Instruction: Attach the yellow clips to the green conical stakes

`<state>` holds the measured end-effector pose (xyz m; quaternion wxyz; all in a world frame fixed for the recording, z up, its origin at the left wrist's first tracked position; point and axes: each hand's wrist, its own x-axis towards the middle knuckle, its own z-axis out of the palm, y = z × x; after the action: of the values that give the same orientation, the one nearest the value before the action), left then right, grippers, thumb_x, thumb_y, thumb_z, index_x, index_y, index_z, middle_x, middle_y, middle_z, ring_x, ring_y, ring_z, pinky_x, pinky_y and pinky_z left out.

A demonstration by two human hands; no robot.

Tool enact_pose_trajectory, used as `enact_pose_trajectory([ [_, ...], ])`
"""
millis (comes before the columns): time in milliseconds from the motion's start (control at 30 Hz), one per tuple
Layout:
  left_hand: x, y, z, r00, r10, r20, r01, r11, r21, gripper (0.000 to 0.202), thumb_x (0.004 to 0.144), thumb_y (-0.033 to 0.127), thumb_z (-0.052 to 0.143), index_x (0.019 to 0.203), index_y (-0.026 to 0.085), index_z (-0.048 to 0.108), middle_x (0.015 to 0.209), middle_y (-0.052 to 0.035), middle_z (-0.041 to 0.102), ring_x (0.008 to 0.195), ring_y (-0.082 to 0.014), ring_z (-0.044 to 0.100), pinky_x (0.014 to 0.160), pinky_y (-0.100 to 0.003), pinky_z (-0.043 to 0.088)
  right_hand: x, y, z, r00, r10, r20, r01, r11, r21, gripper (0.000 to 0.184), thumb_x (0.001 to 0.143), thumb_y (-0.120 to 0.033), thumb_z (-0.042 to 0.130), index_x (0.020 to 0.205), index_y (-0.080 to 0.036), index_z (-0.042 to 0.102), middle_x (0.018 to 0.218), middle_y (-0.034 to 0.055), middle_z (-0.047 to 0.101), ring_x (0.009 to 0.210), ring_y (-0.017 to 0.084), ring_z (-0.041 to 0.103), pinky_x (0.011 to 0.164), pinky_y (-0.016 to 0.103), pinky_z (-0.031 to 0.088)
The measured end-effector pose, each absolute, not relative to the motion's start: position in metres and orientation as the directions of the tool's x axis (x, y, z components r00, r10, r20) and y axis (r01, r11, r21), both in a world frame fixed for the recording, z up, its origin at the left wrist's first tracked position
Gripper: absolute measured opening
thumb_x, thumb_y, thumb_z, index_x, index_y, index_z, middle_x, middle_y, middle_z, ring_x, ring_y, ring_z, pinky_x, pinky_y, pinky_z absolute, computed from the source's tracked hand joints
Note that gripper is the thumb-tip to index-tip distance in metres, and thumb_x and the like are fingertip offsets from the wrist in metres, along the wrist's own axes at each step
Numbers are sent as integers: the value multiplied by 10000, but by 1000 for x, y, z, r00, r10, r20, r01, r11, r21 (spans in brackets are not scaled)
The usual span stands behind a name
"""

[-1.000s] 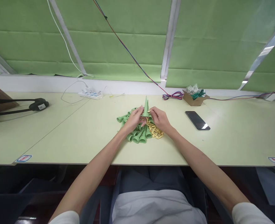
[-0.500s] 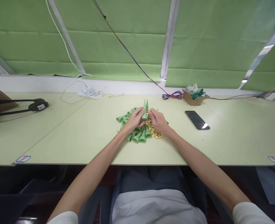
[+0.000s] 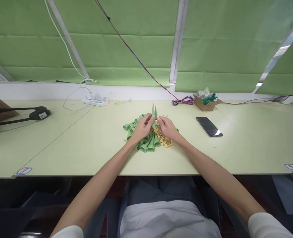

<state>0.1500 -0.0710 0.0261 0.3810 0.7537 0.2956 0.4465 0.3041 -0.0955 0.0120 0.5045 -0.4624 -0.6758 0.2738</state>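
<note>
My left hand is closed around a green plastic cone, its pointed tip up and away from me. Close beside it, my right hand pinches a small yellow piece near the cone's side; the fingers partly hide it. Beneath both hands lies a heap of green cones, several with their hollow round ends facing me. Small yellow pieces are piled at the right of the heap, under my right hand.
A black phone lies to the right. Behind it stand a small cardboard box with clear plastic and green material, and a coiled red-blue cable. A white power strip is at the back left, a black strapped object farther left.
The left hand has turned slightly, with its fingers now covering more of the cone's lower part. The right hand stays almost in place, and the whole view has shifted a little.
</note>
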Motion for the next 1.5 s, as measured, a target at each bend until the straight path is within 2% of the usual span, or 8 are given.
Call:
enact_pose_trajectory([
  [167, 147, -69, 25, 428, 707, 563, 270, -695, 667, 326, 978, 455, 452, 777, 204, 400, 652, 32, 382, 571, -106, 396, 528, -238, 336, 300, -99, 16, -117, 968, 221, 25, 225, -974, 379, 953, -532, 468, 725, -252, 353, 491, -99, 229, 354, 99, 278, 345, 245, 240],
  [367, 144, -66, 23, 478, 599, 642, 346, -800, 490, 265, 987, 398, 438, 839, 190, 509, 727, -13, 494, 662, -141, 438, 611, -259, 365, 301, -103, 22, -171, 980, 100, -176, 69, -982, 419, 896, -546, 582, 730, -244, 343, 523, -117, 213, 351, 59, 254, 299, 193, 223],
  [633, 145, -68, 27, 464, 659, 591, 346, -750, 564, 259, 981, 389, 453, 1005, 177, 599, 938, -75, 624, 838, -174, 553, 698, -255, 427, 297, -102, 22, -126, 988, 91, -240, 59, -969, 423, 877, -548, 609, 728, -241, 360, 519, -114, 240, 351, 59, 275, 291, 194, 242],
  [733, 146, -69, 30, 419, 697, 581, 279, -708, 648, 292, 967, 441, 482, 1077, 191, 586, 1059, -79, 627, 911, -171, 582, 712, -248, 453, 297, -100, 20, -53, 979, 197, -181, 185, -966, 463, 858, -627, 596, 725, -245, 371, 520, -104, 253, 361, 77, 317, 309, 220, 280],
  [833, 146, -67, 31, 350, 783, 515, 239, -606, 759, 358, 979, 527, 427, 1029, 198, 558, 909, -39, 608, 718, -132, 575, 651, -252, 455, 299, -99, 16, 9, 949, 316, -45, 317, -948, 466, 889, -647, 532, 720, -251, 355, 538, -83, 288, 386, 97, 358, 350, 248, 313],
  [1000, 146, -63, 35, 482, 867, 123, -4, -138, 990, 497, 905, 654, 483, 788, 172, 516, 670, -9, 498, 536, -116, 497, 451, -235, 379, 306, -99, 14, 48, 880, 472, 241, 449, -861, 396, 978, -554, 414, 735, -245, 364, 569, -51, 364, 476, 127, 409, 472, 271, 350],
  [1200, 141, -67, 43, 670, 735, -104, -143, 265, 953, 404, 823, 523, 701, 794, 148, 554, 652, 9, 455, 468, -58, 431, 347, -164, 251, 308, -104, 17, -43, 806, 590, 478, 535, -697, 320, 1015, -452, 356, 811, -232, 467, 596, -29, 453, 568, 155, 438, 611, 289, 370],
  [1500, 142, -70, 40, 683, 728, -63, -132, 208, 969, 414, 817, 501, 720, 757, 151, 509, 615, 34, 427, 446, -34, 394, 339, -137, 244, 308, -103, 14, -57, 814, 578, 504, 524, -687, 315, 1016, -438, 339, 783, -242, 418, 583, -30, 442, 569, 165, 428, 615, 289, 358],
])
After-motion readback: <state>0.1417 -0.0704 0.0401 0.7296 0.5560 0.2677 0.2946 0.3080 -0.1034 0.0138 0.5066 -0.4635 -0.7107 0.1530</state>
